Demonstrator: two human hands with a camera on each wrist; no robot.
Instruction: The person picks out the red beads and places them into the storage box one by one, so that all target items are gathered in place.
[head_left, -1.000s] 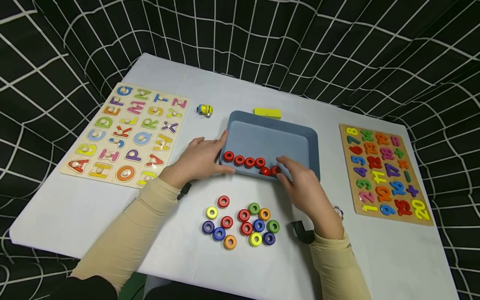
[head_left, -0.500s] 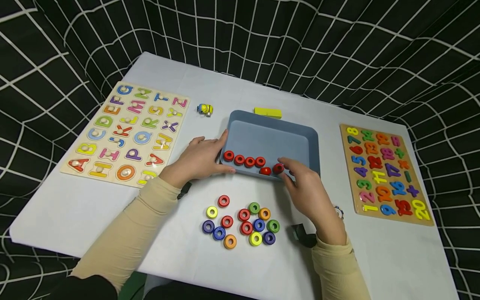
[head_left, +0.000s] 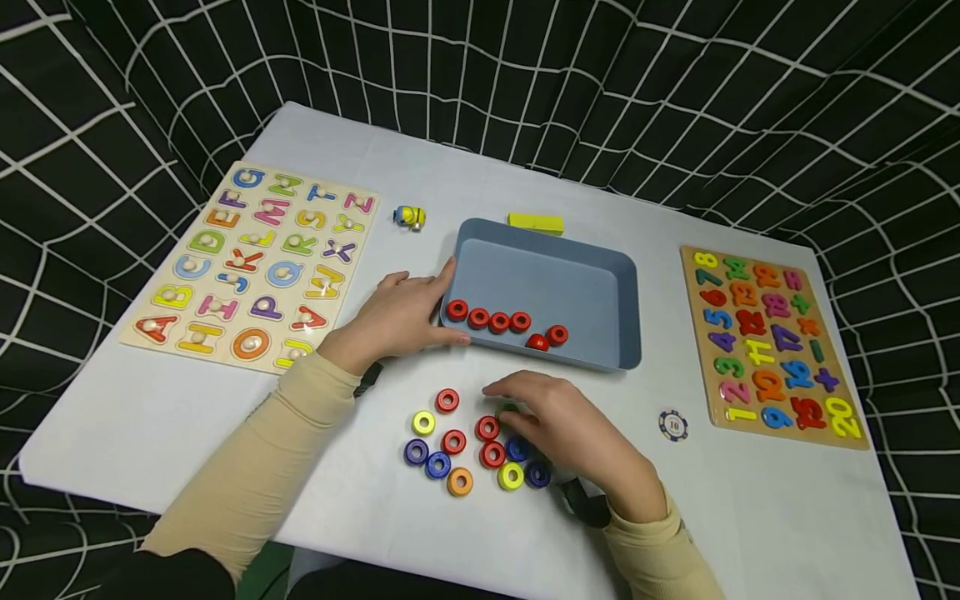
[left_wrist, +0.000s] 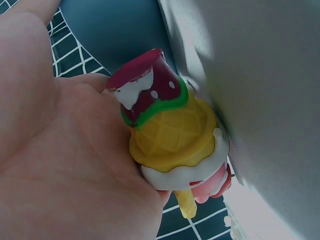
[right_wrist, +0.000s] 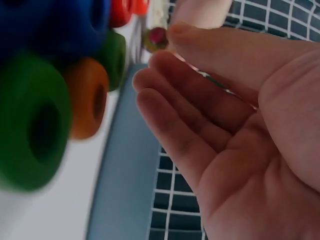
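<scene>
My left hand [head_left: 401, 318] rests at the near left corner of the blue-grey tray [head_left: 543, 275], thumb along the front side and fingers along the left side. Beside that palm, the left wrist view shows a small ice-cream-cone toy [left_wrist: 172, 132], hidden in the head view. Inside the tray are a row of red rings [head_left: 498, 322], another red ring [head_left: 557, 335] and a rounded red piece [head_left: 537, 342] touching it. My right hand [head_left: 573, 421] hovers over the loose rings, fingers loosely bent and holding nothing. It partly covers a green ring [head_left: 507, 410] and a blue ring [head_left: 517, 449].
Loose red, yellow, blue and orange rings [head_left: 460, 482] lie on the white table [head_left: 360, 517]. A letter board [head_left: 281, 221] is at left, a number board [head_left: 780, 350] at right. A yellow block [head_left: 536, 223], a small toy figure [head_left: 409, 217] and a poker chip [head_left: 673, 425] lie around the tray.
My right hand has let go of the red ring in the tray and moved toward me and left, over the loose rings. The rounded red piece sits slightly further right. My left hand has stayed put.
</scene>
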